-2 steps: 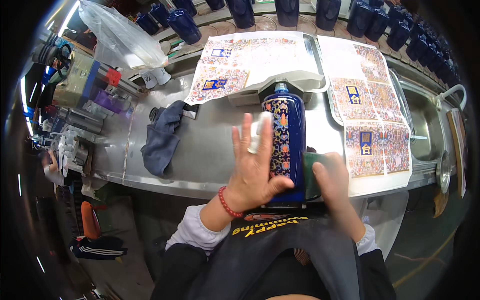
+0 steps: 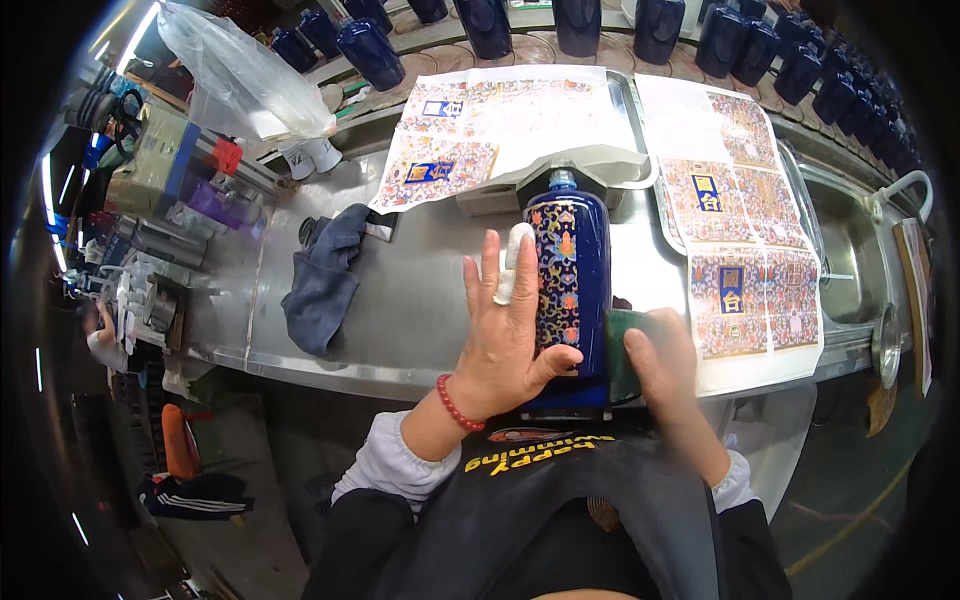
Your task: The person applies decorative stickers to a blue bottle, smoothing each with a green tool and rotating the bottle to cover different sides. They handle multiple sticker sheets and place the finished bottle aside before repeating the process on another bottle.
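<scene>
A dark blue bottle (image 2: 596, 260) with a colourful floral decal (image 2: 556, 290) lies on its back in a dark holder at the counter's front edge, neck pointing away from me. My left hand (image 2: 500, 345) is flat beside and partly over the bottle's left side, fingers spread. White covers wrap some of its fingers. The thumb reaches across the decal's lower end. My right hand (image 2: 664, 360) grips a dark green flat pad (image 2: 624, 355), thumb on top, against the bottle's right side. That hand is slightly blurred, and its other fingers are mostly hidden.
Printed decal sheets (image 2: 732, 300) lie on trays at the right, and more sheets (image 2: 430, 165) lie beyond the bottle. A grey-blue cloth (image 2: 325, 285) rests on the metal counter (image 2: 410, 310) at left. Several blue bottles (image 2: 577, 25) line the back. A sink (image 2: 845, 225) is far right.
My left hand has shifted slightly left, uncovering a little more of the decal. My right hand and the green pad stay at the bottle's right side.
</scene>
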`<state>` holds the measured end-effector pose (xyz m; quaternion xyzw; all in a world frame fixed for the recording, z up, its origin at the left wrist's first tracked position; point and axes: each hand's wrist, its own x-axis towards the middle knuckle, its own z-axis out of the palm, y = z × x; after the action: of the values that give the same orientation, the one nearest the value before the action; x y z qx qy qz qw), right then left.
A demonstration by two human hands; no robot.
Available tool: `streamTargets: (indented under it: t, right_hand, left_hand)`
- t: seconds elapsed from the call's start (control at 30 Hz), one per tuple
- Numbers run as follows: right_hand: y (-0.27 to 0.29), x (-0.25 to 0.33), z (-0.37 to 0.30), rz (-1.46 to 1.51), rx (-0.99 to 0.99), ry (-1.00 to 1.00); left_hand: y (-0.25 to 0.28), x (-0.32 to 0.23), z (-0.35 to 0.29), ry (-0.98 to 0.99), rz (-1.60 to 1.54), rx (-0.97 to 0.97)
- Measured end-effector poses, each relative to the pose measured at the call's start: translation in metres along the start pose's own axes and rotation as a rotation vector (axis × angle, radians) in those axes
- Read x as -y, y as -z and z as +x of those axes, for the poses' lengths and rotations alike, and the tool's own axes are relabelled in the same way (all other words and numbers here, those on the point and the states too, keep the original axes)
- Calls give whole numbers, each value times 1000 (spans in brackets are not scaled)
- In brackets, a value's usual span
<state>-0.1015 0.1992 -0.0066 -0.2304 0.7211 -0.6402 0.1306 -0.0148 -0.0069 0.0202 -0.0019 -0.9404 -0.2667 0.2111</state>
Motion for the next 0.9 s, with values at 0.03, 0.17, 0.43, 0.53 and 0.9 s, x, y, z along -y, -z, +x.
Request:
streamTargets:
  t: [0.03, 0.17, 0.43, 0.53, 0.9]
  right_hand:
    - [0, 0, 1, -4, 1, -5]
    - [-1, -2, 0, 9, -2, -8]
    - [-2, -4, -1, -38, -18, 46]
    - [-1, -2, -3, -9, -3, 43]
    - [12, 6, 10, 50, 70, -124]
  left_hand:
    - [-2, 2, 2, -12, 76, 9]
    - [-2, 6, 14, -62, 235, 59]
    - [0, -15, 48, -182, 349, 185]
    - [-3, -11, 46, -203, 266, 137]
    - [1, -35, -10, -91, 233, 178]
